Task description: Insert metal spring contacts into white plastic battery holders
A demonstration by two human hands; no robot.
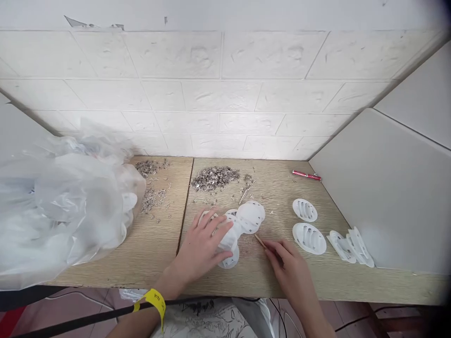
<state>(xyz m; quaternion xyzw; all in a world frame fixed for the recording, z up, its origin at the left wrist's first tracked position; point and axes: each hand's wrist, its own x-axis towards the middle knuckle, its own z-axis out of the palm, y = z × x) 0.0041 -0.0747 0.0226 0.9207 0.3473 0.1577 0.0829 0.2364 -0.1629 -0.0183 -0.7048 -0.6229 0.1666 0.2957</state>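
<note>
My left hand (202,241) lies spread over several round white plastic discs (229,258), its fingers apart and resting on them. Some of those discs are partly hidden under the palm and fingers. Just to the right, overlapping the others, are more white discs (251,217) with small metal bits near their edges. Between thumb and fingertips, my right hand (287,263) pinches a thin wooden stick (260,241). The stick's tip points up and left, close to the lower edge of the discs.
A heap of small metal pieces (215,178) lies behind the discs, with scattered pieces (153,199) further left. A large clear plastic bag (70,197) bulges at left. Separate discs (309,238), a leaning stack (354,246) and a red pen (306,175) lie right, beside a grey partition (387,188).
</note>
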